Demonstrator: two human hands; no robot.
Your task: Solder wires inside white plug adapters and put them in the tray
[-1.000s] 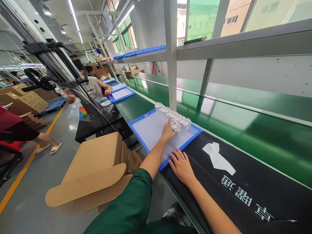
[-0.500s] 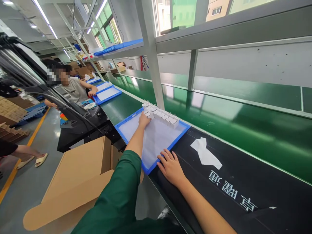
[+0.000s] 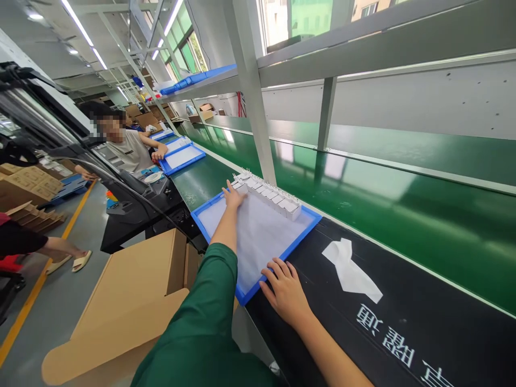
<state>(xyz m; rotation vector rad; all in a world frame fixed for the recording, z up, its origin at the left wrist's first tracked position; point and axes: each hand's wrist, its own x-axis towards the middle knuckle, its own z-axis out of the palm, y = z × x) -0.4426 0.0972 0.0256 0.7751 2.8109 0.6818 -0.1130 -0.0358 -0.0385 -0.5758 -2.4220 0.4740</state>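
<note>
Left hand (image 3: 234, 200) shifted to row's far end, white parts (image 3: 278, 198) at its 1 to 4 o'clock, fingers spread, grasp indeterminable, right hand (image 3: 287, 293) unclenched at tray (image 3: 300, 238) rim.

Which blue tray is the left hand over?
Nearest tray, by the black mat: left hand at its white parts. Other trays lie farther off.

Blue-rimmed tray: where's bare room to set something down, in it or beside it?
The blue-rimmed tray is bare between the white parts, left forearm and right hand. Beside it, the black mat is bare between that hand and the white scrap. The tray's far edge is crowded, with parts and the left hand.
</note>
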